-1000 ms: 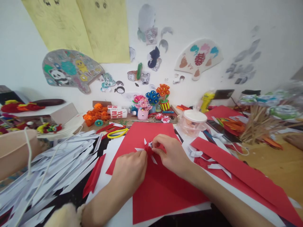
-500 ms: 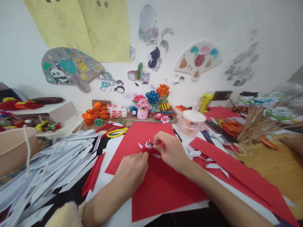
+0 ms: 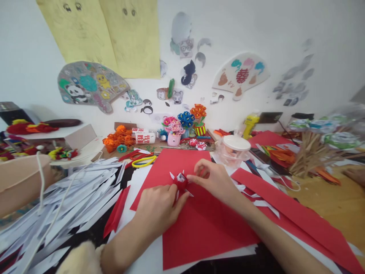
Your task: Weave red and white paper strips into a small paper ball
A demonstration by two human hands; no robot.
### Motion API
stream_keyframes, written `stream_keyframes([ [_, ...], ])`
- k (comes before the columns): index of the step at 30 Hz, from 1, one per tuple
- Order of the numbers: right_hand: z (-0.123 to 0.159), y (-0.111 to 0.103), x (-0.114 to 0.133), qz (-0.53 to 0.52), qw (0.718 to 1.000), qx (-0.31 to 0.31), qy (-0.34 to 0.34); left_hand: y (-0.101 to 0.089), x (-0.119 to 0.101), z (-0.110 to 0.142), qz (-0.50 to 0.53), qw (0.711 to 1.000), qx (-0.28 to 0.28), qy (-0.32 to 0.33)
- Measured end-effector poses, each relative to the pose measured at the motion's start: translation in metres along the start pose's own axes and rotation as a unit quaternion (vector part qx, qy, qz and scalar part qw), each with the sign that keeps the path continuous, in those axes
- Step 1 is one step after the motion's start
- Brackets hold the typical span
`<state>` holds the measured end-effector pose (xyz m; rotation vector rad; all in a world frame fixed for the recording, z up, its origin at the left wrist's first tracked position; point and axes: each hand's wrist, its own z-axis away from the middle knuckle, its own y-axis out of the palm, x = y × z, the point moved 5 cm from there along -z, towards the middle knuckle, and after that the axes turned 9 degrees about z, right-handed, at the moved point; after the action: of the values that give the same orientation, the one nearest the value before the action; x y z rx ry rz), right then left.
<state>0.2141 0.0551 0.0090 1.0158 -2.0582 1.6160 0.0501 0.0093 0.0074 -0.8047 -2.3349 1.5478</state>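
A small folded ball of red and white paper strips (image 3: 180, 182), with white pointed ends sticking out, sits over a red paper sheet (image 3: 211, 228). My left hand (image 3: 158, 203) grips its near left side between thumb and fingers. To the right, my right hand (image 3: 212, 179) has its thumb reaching the ball's right edge. Its index finger is bent and lifted away from the thumb, and I see nothing held between them. The fingers' undersides are hidden.
White paper strips (image 3: 85, 194) are heaped on the left, beside yellow-handled scissors (image 3: 144, 161). Red strips (image 3: 285, 205) lie to the right, below a lidded plastic cup (image 3: 236, 146). Small flower pots (image 3: 173, 139) stand at the back. Another person's hand (image 3: 355, 174) shows at the right edge.
My right hand's fingers have spread and drawn slightly right from the paper ball. The left thumb has moved to the ball's near side, and more of the ball shows. The view has shifted slightly.
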Motion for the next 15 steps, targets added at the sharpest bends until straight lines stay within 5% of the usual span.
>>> stream_keyframes([
  [4,0.004,0.009,0.002,0.067,0.995,0.078,0.006,-0.016,0.019,-0.004,0.006,0.997,-0.058,-0.044],
  [11,0.01,0.019,0.012,0.161,0.985,0.056,-0.017,-0.003,0.036,-0.013,0.137,0.986,0.052,-0.076],
  [15,0.008,0.019,0.009,0.141,0.987,0.049,-0.055,0.003,0.034,-0.011,0.213,0.97,0.047,-0.108],
])
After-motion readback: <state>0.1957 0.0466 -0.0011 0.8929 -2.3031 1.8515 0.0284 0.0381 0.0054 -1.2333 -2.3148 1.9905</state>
